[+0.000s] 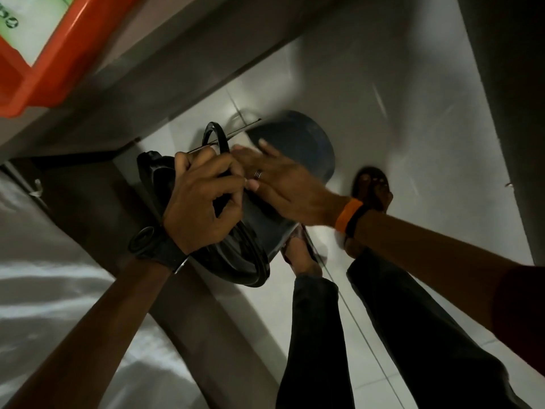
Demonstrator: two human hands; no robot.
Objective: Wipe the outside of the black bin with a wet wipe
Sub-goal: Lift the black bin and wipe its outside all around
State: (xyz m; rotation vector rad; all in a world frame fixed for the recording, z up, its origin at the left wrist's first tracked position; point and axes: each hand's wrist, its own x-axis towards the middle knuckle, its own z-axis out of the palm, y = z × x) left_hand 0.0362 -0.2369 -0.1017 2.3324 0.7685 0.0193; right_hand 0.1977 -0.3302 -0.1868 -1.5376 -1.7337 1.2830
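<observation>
I hold the black bin (261,228) tilted above the floor, its round rim toward me at the lower left. My left hand (203,196), with a black watch on the wrist, grips the bin's rim together with a thin black ring and a wire handle. My right hand (283,184), wearing a finger ring and an orange wristband, lies flat on the bin's outer side with the fingers spread. No wet wipe shows; anything under the palm is hidden. The bin's far end (306,143) looks dark blue-grey and blurred.
An orange tray (44,54) sits on a ledge at the top left. A dark cabinet edge (88,187) runs close behind the bin on the left. My legs in dark trousers and a sandalled foot (373,187) stand on the pale tiled floor (398,119) just right of the bin.
</observation>
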